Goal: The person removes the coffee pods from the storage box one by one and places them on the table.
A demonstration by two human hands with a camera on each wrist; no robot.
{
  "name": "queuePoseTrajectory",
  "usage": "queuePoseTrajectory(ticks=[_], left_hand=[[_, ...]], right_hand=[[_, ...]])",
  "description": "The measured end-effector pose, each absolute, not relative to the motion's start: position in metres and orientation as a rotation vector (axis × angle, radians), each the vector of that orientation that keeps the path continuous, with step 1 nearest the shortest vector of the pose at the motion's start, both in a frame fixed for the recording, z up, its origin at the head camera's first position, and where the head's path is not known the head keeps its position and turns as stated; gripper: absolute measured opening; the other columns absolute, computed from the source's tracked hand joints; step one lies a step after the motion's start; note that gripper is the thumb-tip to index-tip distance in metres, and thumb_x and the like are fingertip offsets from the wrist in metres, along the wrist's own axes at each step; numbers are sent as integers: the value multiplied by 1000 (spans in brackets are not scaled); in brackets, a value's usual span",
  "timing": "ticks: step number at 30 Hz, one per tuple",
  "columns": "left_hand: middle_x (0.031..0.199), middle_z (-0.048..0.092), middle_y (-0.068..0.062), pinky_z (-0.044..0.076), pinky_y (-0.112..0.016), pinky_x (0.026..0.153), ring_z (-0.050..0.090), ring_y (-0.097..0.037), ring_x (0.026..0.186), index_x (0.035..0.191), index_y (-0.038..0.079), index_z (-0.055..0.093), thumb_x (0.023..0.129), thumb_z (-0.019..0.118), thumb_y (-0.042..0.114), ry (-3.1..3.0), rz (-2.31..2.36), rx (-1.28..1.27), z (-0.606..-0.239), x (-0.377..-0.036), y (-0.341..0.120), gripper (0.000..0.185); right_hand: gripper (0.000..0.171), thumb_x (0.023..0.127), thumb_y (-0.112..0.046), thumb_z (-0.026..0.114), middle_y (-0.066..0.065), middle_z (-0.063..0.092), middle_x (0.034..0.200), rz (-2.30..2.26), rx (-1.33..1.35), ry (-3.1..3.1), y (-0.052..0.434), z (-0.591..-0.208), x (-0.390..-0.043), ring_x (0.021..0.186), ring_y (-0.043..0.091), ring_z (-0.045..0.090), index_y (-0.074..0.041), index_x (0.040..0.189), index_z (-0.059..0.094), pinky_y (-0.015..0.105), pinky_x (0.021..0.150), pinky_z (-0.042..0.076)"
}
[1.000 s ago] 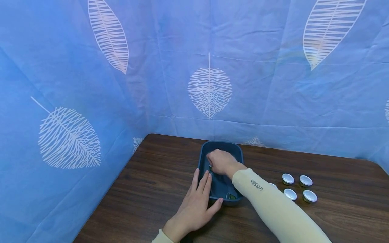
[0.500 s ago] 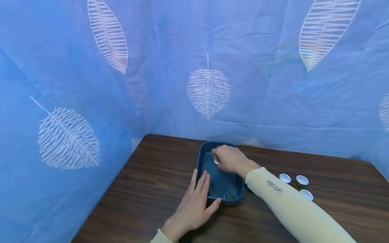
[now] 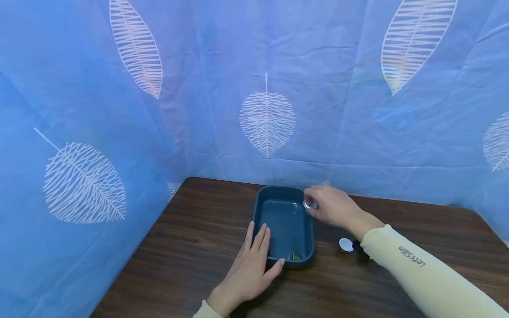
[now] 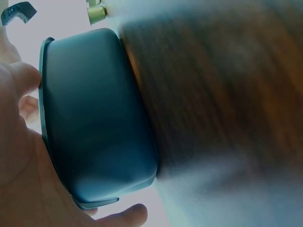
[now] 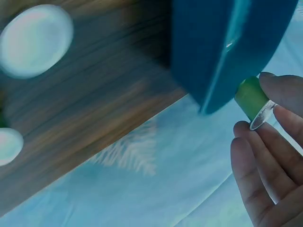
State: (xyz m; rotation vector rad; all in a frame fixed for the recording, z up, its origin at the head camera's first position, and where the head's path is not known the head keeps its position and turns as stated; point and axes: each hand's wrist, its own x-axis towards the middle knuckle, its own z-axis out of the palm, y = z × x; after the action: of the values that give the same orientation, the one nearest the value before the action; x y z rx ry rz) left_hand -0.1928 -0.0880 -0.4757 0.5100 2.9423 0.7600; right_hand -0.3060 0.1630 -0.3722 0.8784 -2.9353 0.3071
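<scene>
One tray [image 3: 283, 221]; three capsules [image 3: 310, 204], perhaps more.

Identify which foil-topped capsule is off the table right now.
The green capsule pinched by the right hand over the tray's far right rim; another capsule sits on the table.

Your head view is bright & even, w/ soft light from above. Only faint shadows sit under the left hand [image 3: 248, 274] and the blue tray [image 3: 283, 221]. No glare on the table [image 3: 199, 229]. The cloth wall bends a bit at the edges. Your left wrist view is dim and blurry; the wood is smeared, w/ white washed-out spots. Your right wrist view is blurry too, esp. the round lids [image 5: 35, 40].
</scene>
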Motion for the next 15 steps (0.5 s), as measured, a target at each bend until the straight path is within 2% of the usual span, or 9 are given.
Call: queuePoseTrajectory(ticks=[5, 15], left_hand=[[183, 15, -8, 26, -64, 131, -7, -34, 171, 173, 9, 21, 110, 45, 62, 2929, 782, 515, -477, -192, -87, 86], [183, 16, -8, 26, -64, 131, -7, -34, 171, 173, 10, 21, 109, 47, 62, 2935, 781, 506, -477, -194, -86, 86]], right_hand=[[20, 92, -11, 84, -4, 67, 91, 294, 842, -2945, 189, -370, -300, 76, 10, 59, -19, 95, 66, 34, 64, 51], [21, 90, -14, 87, -3, 73, 98, 372, 715, -3003, 227, -382, -295, 87, 17, 69, -18, 105, 72, 43, 72, 59]])
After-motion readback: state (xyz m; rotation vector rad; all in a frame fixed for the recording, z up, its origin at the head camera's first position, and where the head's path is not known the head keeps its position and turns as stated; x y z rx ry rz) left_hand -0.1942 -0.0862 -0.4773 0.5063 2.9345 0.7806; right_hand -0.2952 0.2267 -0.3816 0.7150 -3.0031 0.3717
